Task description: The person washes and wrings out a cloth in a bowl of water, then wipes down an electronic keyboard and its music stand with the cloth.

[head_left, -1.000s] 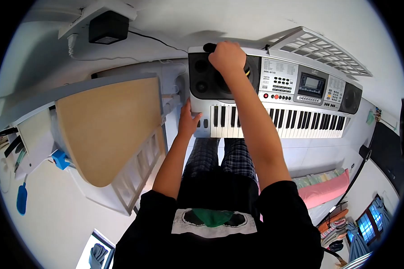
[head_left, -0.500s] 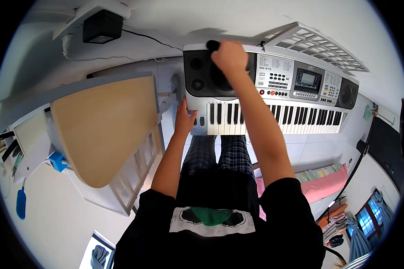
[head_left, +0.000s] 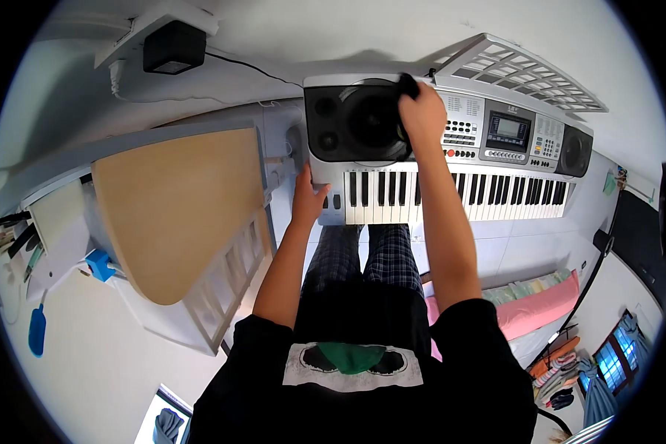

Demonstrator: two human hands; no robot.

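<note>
An electronic keyboard [head_left: 325,172] lies in front of me, its keys facing my legs. My left hand [head_left: 308,196] holds its left end, thumb on top near the small black wheels and fingers along the side edge. My right hand [head_left: 424,115] is closed around a bunched black cloth [head_left: 406,86], slightly blurred, at the right edge of the left speaker panel [head_left: 340,122]. How much of the cloth lies under the hand is hidden. Right of that hand are the buttons and the small display [head_left: 508,127].
A music stand rack [head_left: 525,74] rises behind the keyboard. A black adapter [head_left: 174,46] on a power strip trails a cable toward it. On the left stands a wooden board [head_left: 177,214] on a white frame. Pink bedding [head_left: 540,307] lies at right.
My right hand has slid rightward across the speaker panel with the black cloth, uncovering the large round speaker. My left hand stays on the keyboard's left end.
</note>
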